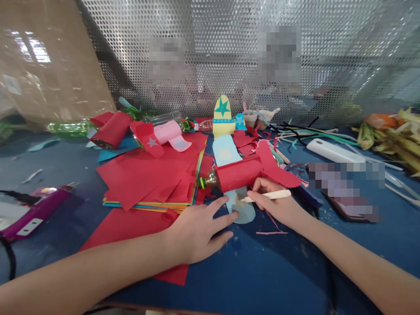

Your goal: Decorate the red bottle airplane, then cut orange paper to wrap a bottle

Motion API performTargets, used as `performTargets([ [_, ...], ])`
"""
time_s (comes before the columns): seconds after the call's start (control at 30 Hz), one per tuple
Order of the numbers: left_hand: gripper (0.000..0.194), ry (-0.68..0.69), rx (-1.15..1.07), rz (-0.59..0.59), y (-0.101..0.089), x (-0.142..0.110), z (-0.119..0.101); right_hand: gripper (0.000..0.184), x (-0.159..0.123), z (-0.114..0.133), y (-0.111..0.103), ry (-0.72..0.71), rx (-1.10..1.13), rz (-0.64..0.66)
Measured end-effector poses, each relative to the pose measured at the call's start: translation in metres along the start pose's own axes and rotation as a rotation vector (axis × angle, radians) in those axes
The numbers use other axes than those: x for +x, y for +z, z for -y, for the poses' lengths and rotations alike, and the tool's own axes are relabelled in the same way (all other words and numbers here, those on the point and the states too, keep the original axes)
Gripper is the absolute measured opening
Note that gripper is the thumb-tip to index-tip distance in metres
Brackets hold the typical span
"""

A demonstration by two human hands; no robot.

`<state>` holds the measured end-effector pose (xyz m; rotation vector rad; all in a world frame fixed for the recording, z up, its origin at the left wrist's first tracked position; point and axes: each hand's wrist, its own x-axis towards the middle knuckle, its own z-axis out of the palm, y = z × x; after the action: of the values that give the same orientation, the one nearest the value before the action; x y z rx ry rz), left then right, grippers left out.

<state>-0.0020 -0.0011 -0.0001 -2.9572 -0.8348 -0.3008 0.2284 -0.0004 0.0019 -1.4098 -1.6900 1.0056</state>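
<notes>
The right hand [277,204] grips a slim, cream-coloured pen-shaped stick [277,194], its tip at a rounded pale-blue paper wing [246,214]. The left hand [197,229], fingers spread and gripping nothing, reaches the wing's edge from eight o'clock. From the tip, a green-necked bottle wrapped in red paper [239,173] lies at twelve; stacked red paper sheets [141,170], between nine and ten.

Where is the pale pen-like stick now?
In the head view, right of centre: the right hand holds the pale pen-like stick, its tip at the light blue paper, near the red-wrapped bottle.
</notes>
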Motion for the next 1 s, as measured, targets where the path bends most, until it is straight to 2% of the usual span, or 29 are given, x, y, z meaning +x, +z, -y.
performTargets([
  [0.23,0.038,0.016,-0.003,-0.031,0.0023,-0.0008,0.0015,0.021,0.0016,-0.004,-0.0008,-0.03,-0.03,-0.017],
  [0.83,0.039,0.001,-0.041,0.005,0.0058,-0.0022,0.0031,0.022,0.0023,-0.0004,0.0013,-0.04,0.005,0.013],
  [1.0,0.039,0.014,-0.025,-0.053,0.0086,-0.0032,0.004,0.023,0.0015,-0.0023,0.0014,0.002,-0.015,-0.098],
])
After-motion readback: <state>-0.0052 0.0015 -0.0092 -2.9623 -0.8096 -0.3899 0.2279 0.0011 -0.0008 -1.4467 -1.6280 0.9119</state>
